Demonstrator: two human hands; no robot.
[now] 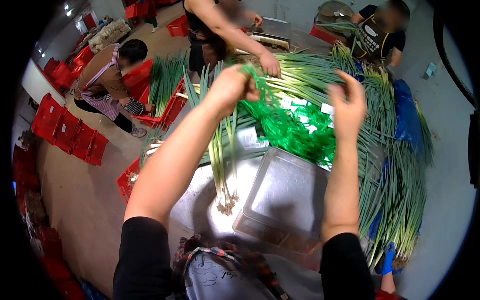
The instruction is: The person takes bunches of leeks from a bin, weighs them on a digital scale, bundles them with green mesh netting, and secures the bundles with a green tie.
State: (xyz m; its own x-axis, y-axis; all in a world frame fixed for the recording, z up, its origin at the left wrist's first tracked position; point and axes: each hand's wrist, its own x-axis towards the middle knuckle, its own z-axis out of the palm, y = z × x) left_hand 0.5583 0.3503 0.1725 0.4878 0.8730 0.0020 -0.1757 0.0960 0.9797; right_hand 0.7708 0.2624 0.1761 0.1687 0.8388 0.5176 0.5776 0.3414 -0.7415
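Observation:
My left hand is closed on a strand of green plastic netting, lifted from the tangled pile on the table. Slightly blurred, my right hand is raised to the right of that pile, fingers apart and nothing visible in it. Below my left hand, a small bunch of long green onions lies with its soil-covered roots toward me. A flat steel scale pan sits in front of the netting, and white labels lie partly under the strands.
Heaps of green onions cover the far and right sides of the table. A co-worker bends over a red crate; others stand across the table. A blue-gloved hand reaches in at lower right. Red crates line the floor at left.

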